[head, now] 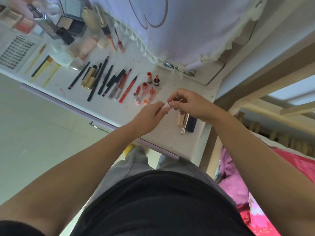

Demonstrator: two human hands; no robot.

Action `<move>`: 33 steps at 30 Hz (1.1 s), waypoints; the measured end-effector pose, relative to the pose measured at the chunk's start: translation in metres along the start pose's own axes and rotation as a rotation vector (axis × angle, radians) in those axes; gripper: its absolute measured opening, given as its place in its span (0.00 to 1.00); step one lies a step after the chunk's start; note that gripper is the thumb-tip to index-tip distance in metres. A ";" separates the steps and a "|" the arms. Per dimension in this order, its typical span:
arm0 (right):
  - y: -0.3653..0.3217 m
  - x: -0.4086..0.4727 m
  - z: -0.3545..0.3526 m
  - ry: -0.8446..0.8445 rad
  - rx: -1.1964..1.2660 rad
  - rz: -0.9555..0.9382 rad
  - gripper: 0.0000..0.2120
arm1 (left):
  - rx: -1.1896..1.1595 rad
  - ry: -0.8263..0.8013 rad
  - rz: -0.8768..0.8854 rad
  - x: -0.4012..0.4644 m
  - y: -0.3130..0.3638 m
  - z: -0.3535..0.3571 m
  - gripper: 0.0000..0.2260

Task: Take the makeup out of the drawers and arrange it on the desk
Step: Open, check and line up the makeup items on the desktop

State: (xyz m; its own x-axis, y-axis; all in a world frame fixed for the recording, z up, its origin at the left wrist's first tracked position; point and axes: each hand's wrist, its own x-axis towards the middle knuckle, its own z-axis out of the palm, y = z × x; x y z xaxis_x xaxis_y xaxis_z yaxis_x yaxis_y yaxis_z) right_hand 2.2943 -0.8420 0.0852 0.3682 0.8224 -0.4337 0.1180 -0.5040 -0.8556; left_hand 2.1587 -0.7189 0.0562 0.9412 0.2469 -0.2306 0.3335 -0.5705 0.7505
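Over the white desk [170, 138] my two hands meet on one small pale pink makeup tube [166, 106]. My left hand [150, 116] grips its body, and my right hand [189, 104] pinches its dark-rimmed end. Just right of my hands lie a beige tube [180, 120], a silver stick [185, 124] and a dark navy tube [191, 124]. To the left are several small red and orange lip products [148, 86], then a row of pencils and liners [105, 79].
Palettes, a compact [71, 24], brushes [46, 68] and a lash tray [15, 51] fill the far left of the desk. A drawer handle [98, 126] shows under the desk's front edge. A fringed white cloth [179, 31] hangs behind; pink bedding [238, 184] lies to the right.
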 end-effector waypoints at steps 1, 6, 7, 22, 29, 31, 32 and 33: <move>-0.001 -0.003 -0.001 -0.014 0.019 0.000 0.03 | 0.021 -0.017 0.015 -0.001 -0.001 -0.003 0.12; -0.015 -0.008 0.002 -0.081 -0.283 0.183 0.16 | 0.072 -0.063 0.060 -0.008 -0.006 -0.007 0.09; -0.015 -0.008 0.003 -0.097 -0.332 0.178 0.16 | 0.079 -0.079 0.071 -0.010 -0.007 -0.008 0.10; -0.018 -0.016 -0.002 -0.146 -0.305 0.087 0.05 | -0.134 -0.285 -0.074 -0.005 0.005 -0.016 0.12; -0.005 -0.029 -0.036 -0.093 -0.307 0.028 0.08 | -0.919 -0.782 -0.465 -0.014 -0.010 -0.045 0.13; 0.002 -0.031 -0.049 -0.051 -0.219 0.055 0.08 | -0.908 -0.653 -0.454 -0.015 -0.013 -0.042 0.12; 0.005 -0.030 -0.052 -0.036 -0.168 0.071 0.08 | -0.887 -0.570 -0.446 -0.013 -0.012 -0.038 0.11; 0.009 -0.027 -0.052 -0.022 -0.106 0.093 0.09 | -0.862 -0.489 -0.440 -0.010 -0.009 -0.033 0.10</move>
State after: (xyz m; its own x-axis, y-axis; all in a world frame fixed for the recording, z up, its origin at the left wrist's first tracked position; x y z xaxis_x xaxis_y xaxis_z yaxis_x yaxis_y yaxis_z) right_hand 2.3338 -0.8828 0.1040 0.3620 0.7758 -0.5169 0.1815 -0.6025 -0.7772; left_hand 2.1442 -0.6899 0.0721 0.7315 -0.1527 -0.6645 0.6768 0.2808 0.6806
